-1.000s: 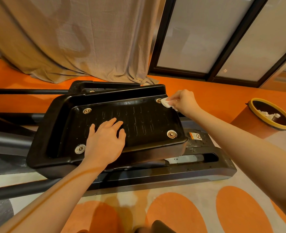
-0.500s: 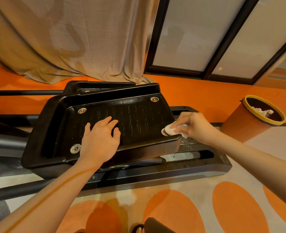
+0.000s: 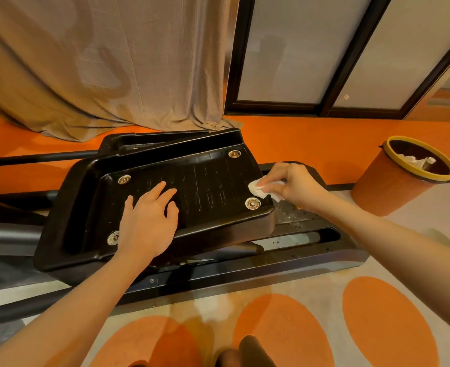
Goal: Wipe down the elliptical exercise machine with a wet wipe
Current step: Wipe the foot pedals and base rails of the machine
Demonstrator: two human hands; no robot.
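Observation:
The elliptical's black foot pedal point(image 3: 208, 186) fills the middle of the head view, ribbed, with silver bolts at its corners. My left hand point(image 3: 149, 218) rests flat on the pedal's near left part, fingers spread. My right hand point(image 3: 295, 186) pinches a crumpled white wet wipe point(image 3: 258, 190) against the pedal's right edge, just above the near right bolt. The machine's dark base rail point(image 3: 284, 263) runs under the pedal along the floor.
An orange waste bin point(image 3: 393, 186) with a yellow rim holds used white wipes at the right. A beige curtain point(image 3: 112, 62) hangs behind the machine beside dark-framed glass panels point(image 3: 298, 49). The floor is orange and grey with orange ovals point(image 3: 385, 327).
My right hand swept the wipe from the pedal's far right corner down to the near right bolt, then back up a little along the right edge. My left hand stayed pressed on the pedal.

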